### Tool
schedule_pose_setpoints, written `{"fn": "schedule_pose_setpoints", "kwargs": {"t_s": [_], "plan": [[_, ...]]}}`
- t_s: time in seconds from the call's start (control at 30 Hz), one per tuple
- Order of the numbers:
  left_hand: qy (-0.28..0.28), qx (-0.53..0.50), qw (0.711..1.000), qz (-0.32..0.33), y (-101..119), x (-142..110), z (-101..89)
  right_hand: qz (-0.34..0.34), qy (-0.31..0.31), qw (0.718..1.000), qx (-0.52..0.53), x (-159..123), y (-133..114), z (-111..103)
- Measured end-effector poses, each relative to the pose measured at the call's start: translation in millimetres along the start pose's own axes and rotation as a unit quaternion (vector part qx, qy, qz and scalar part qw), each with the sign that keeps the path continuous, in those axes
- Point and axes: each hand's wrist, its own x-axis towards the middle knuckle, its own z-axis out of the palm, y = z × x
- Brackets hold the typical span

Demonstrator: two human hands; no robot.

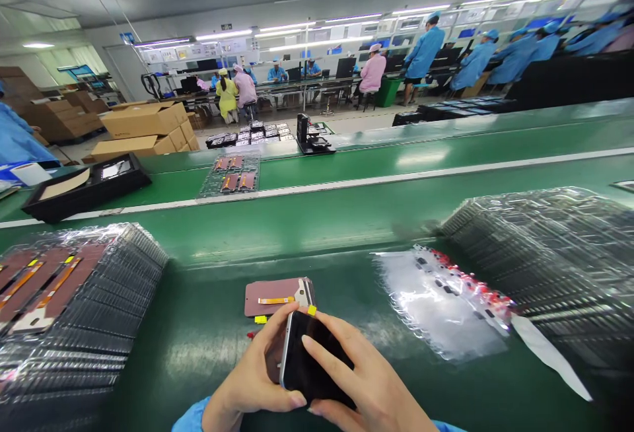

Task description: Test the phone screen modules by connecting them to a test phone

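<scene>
Head view showed a green table (198, 306) with a tall stack of clear plastic trays (133, 293) at the left, brown panels (92, 270) with orange ribbons lying in the top one. Beyond that stack sat a black box (99, 194), and farther right a clear tray holding four brown pieces (246, 181). Near the middle, a brown panel with an orange ribbon (252, 291) lay flat just beyond the hands. The left hand (250, 379) gripped the left side of a black screen (321, 366), thumb at its near corner. The screen was tilted up off the table, a yellow tab (312, 311) at its far edge. The right hand (369, 376) grasped it from the other side, one finger laid across the dark face. To the right lay clear plastic film (436, 313), a white strip (549, 356) and another stack of clear trays (555, 240).
</scene>
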Motion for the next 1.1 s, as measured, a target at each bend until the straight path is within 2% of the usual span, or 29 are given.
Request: {"fn": "schedule_pose_setpoints", "kwargs": {"t_s": [0.13, 0.37, 0.63, 0.93, 1.03, 1.1], "plan": [[-0.007, 0.002, 1.000, -0.002, 1.8, -0.1, -0.2, 0.003, -0.003, 1.000, -0.007, -0.5, 1.5, 0.7], [-0.012, 0.007, 1.000, -0.012, -0.4, -2.6, -3.7, -0.012, 0.036, 0.999, -0.008, 4.3, 1.1, -0.7], [-0.021, -0.011, 1.000, -0.012, -3.6, -1.8, -5.1, -0.011, 0.020, 1.000, -0.004, 3.1, 1.3, 0.2], [0.015, -0.045, 0.999, -0.024, -19.6, -2.4, -14.2, -0.001, -0.058, 0.997, -0.056, 2.7, 6.3, -4.2], [0.027, -0.072, 0.997, -0.026, -25.2, -1.2, -14.2, 0.027, -0.045, 0.998, -0.042, 2.2, 4.7, 2.1], [0.066, -0.106, 0.990, -0.061, -25.1, 1.8, -10.9, 0.067, -0.016, 0.997, -0.023, 1.7, 5.2, 9.7]]}}
